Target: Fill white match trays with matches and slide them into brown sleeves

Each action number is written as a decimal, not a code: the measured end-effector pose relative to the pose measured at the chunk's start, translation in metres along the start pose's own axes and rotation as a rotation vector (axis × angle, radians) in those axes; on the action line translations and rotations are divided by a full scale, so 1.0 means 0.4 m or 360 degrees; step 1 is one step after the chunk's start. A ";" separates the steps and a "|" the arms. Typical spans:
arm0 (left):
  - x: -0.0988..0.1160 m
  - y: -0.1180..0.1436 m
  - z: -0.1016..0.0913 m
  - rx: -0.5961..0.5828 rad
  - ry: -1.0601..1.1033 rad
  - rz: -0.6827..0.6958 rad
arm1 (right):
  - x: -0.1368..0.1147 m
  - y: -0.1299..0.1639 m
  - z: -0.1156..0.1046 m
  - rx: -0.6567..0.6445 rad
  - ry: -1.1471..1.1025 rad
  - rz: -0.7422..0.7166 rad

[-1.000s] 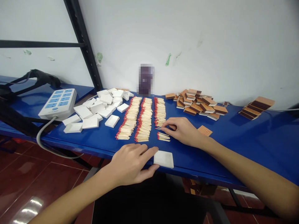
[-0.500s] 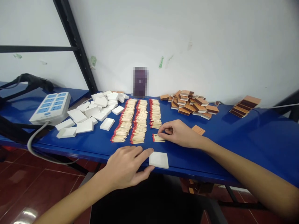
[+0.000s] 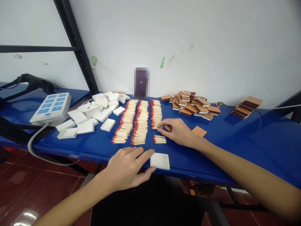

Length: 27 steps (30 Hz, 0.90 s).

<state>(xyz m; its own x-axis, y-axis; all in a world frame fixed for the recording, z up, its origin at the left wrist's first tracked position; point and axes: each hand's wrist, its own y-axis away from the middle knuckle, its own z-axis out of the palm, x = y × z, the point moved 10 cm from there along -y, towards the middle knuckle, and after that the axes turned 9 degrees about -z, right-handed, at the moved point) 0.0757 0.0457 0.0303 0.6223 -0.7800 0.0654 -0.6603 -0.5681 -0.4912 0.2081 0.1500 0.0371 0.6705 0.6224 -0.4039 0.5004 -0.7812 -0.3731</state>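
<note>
My left hand (image 3: 131, 168) holds a white matchbox tray (image 3: 160, 161) by its left end at the table's front edge, index finger on the far corner and thumb on the near one. The tray's open side faces up, and no matches show in it. My right hand (image 3: 177, 131) is closed, with thumb and index finger pinching at the near end of the right-hand row of red-tipped matches (image 3: 156, 113). The fingertips partly hide the match there. Between the hands lies a small group of matches (image 3: 160, 139), heads to the left.
Two longer match rows (image 3: 140, 122) lie left of centre. White trays (image 3: 94, 110) are heaped further left, beside a power strip (image 3: 51, 108). Brown matchbox sleeves (image 3: 191, 105) are piled at the back right, with a stack (image 3: 246, 106) beyond and a flat orange piece (image 3: 199, 131) nearer.
My right hand has moved slightly away from me, from the small group of matches to the near end of the right-hand row. My left hand and the tray have stayed put.
</note>
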 end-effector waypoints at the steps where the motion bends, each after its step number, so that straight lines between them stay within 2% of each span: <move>1: 0.000 0.000 -0.001 0.0003 -0.0003 0.0000 | 0.001 0.000 0.003 -0.0011 -0.0005 0.0013; 21: -0.002 0.000 0.003 0.0001 -0.0010 -0.0006 | 0.025 -0.001 0.035 -0.0186 -0.0027 0.0149; 27: -0.004 0.003 0.004 -0.0021 0.0014 -0.0012 | 0.016 0.004 0.022 -0.0149 -0.0083 0.0100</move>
<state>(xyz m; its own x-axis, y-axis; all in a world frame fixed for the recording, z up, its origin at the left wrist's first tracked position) 0.0748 0.0468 0.0282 0.6237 -0.7779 0.0766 -0.6612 -0.5773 -0.4792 0.2084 0.1531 0.0264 0.6741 0.5717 -0.4676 0.5087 -0.8184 -0.2673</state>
